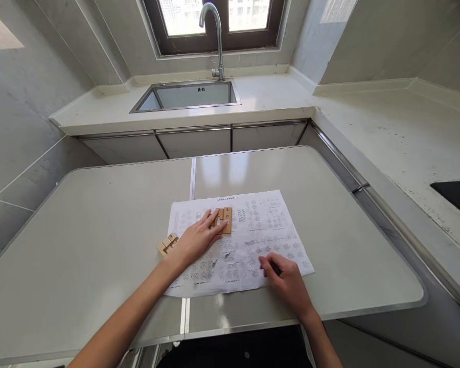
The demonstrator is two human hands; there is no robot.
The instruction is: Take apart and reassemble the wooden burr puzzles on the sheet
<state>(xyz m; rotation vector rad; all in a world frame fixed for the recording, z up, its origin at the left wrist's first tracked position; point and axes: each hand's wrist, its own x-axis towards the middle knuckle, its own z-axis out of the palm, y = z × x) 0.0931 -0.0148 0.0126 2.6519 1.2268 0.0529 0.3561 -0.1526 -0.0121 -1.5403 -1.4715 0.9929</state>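
Observation:
My left hand point(200, 236) lies on a printed paper sheet point(268, 220), its fingers stretched out and apart. Its fingertips rest on flat wooden puzzle pieces point(227, 229) with slots cut in them, set side by side. Part of these pieces is hidden under the fingers. Beside the left wrist, at the sheet's left edge, sits another group of notched wooden pieces point(164, 245), one marked with a number. My right hand point(285, 280) is over the lower right of the sheet, fingers curled in loosely, and nothing shows in it. Rows of small line drawings cover the paper.
The sheet lies across the seam of a pale folding table point(99, 230). Behind the table is a white counter point(268, 94) with a sink point(237, 97) and a tall faucet point(219, 41) under a window. Another counter point(398, 138) runs along the right.

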